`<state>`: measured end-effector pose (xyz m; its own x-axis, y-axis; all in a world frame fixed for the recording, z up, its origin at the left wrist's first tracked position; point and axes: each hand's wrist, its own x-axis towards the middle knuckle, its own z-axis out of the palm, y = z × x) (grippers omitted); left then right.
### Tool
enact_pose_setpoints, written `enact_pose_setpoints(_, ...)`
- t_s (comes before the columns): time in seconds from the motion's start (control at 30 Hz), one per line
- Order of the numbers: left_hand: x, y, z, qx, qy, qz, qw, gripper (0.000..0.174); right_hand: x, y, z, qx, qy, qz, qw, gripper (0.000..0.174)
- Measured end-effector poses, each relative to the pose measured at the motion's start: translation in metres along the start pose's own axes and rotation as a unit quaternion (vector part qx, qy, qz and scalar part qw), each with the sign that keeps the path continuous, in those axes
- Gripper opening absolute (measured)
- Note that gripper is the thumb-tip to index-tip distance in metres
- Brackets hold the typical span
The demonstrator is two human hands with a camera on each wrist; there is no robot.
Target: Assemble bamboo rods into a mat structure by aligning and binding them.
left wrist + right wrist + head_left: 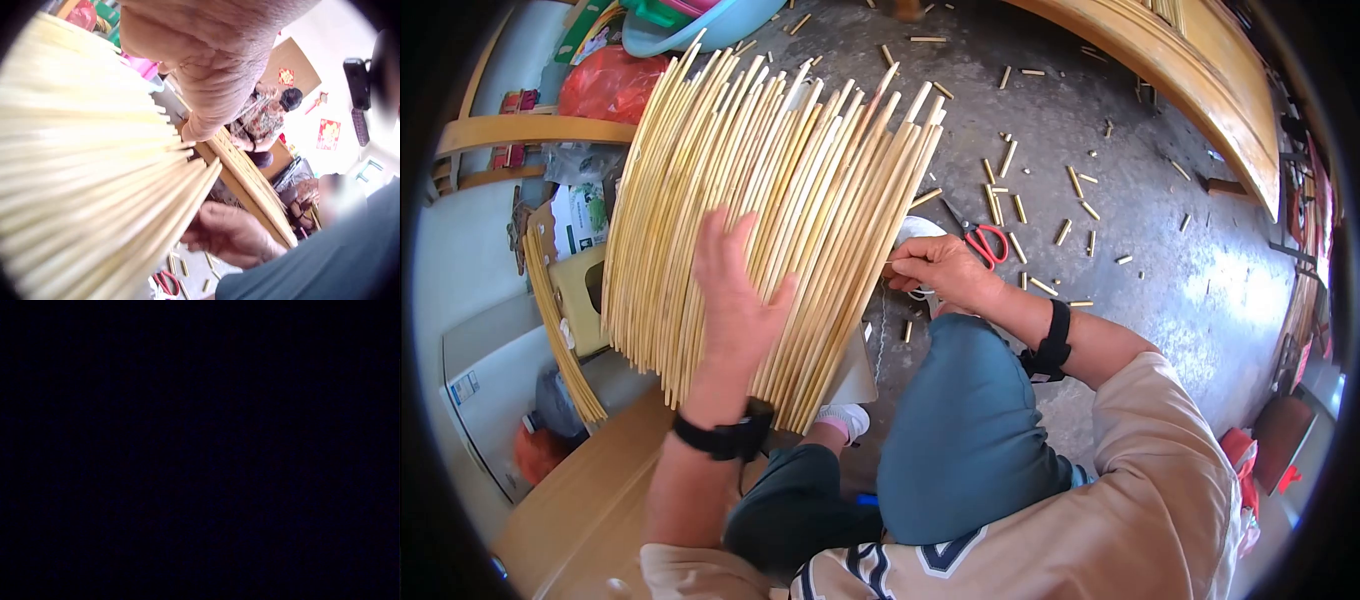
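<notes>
A wide row of pale, slender bamboo sticks point(800, 200), lined up side by side like a mat, lies before the person. Over its middle, the left hand point(738, 290) hovers with fingers spread and holds nothing; the left wrist view shows this hand point(206, 56) large above the sticks point(94, 162). At the mat's right edge, the right hand point(945, 270) has thumb and forefinger pinched together on what looks like a thin string, mostly hidden by the fingers. Below it hangs a pale twisted string point(882, 335). The right wrist view is black.
Red-handled scissors point(988, 245) lie on the grey floor point(1140, 230) among several short cut stick pieces point(1063, 232). A wooden bench point(1200, 80) stands at upper right, a blue basin point(670, 40) at upper left. Another person point(259, 122) sits beyond the bench.
</notes>
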<state>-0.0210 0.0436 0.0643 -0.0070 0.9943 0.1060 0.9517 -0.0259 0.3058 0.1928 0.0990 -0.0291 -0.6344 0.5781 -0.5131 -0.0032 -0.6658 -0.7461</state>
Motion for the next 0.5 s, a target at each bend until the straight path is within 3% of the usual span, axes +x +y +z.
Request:
enact_pose_setpoints(0.13, -0.006, -0.073, -0.077, 0.012, -0.096, -0.025, 0.995, 0.064, 0.001, -0.001, -0.006, -0.058, -0.035, 0.029, 0.997, 0.014)
enact_pose_setpoints(0.2, -0.002, -0.109, -0.163, -0.027, -0.262, -0.053, 0.963, 0.059, 0.000, -0.002, -0.009, -0.055, -0.057, 0.037, 0.996, 0.014)
enact_pose_setpoints(0.27, 0.012, -0.115, -0.230, -0.043, -0.372, -0.118, 0.920, 0.055, 0.000, -0.005, -0.010, -0.025, -0.068, 0.039, 0.997, 0.017)
enact_pose_setpoints(0.33, 0.001, -0.124, -0.262, -0.048, -0.293, -0.106, 0.949, 0.048, 0.000, -0.010, -0.013, -0.012, -0.075, 0.049, 0.996, 0.019)
enact_pose_setpoints(0.4, 0.042, -0.041, -0.287, -0.168, -0.193, -0.158, 0.954, 0.035, -0.001, -0.012, -0.011, 0.002, -0.083, 0.061, 0.995, 0.022)
enact_pose_setpoints(0.5, 0.076, 0.017, -0.271, -0.232, -0.138, -0.112, 0.956, 0.043, 0.001, -0.013, -0.012, 0.029, -0.101, 0.081, 0.991, 0.029)
